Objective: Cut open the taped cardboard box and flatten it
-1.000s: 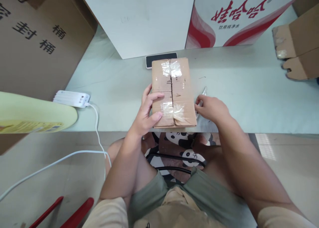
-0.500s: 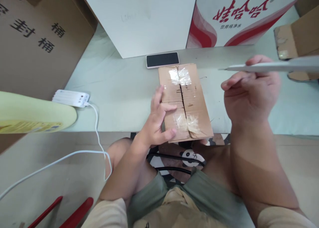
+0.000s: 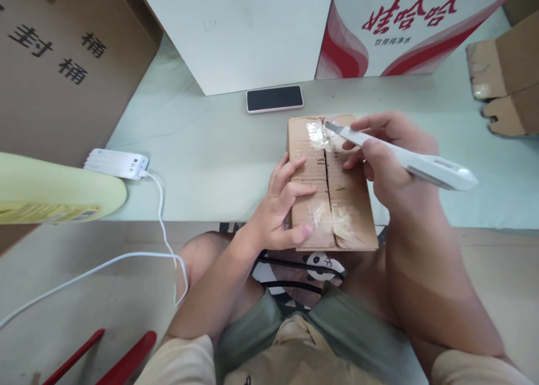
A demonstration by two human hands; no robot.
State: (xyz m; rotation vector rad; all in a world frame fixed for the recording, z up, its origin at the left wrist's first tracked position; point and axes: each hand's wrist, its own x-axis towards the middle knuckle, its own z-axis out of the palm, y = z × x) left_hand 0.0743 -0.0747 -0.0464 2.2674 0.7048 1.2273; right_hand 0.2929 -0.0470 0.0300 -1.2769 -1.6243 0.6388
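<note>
One small cardboard box (image 3: pixel 332 188), taped along its centre seam, lies at the near edge of the pale table (image 3: pixel 210 149), overhanging it slightly, and is steadied by the left hand (image 3: pixel 280 211), whose fingers are curled over its left side. A white utility knife (image 3: pixel 404 157) is gripped in the closed right hand (image 3: pixel 391 160), its tip set on the tape at the far end of the seam. By judgement, the blade is best kept shallow and drawn along the seam, with the left fingers kept clear; a phone (image 3: pixel 274 99) lies just beyond.

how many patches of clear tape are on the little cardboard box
2: one patch at the far end under the knife tip, one patch at the near end by the left hand's thumb.
</note>
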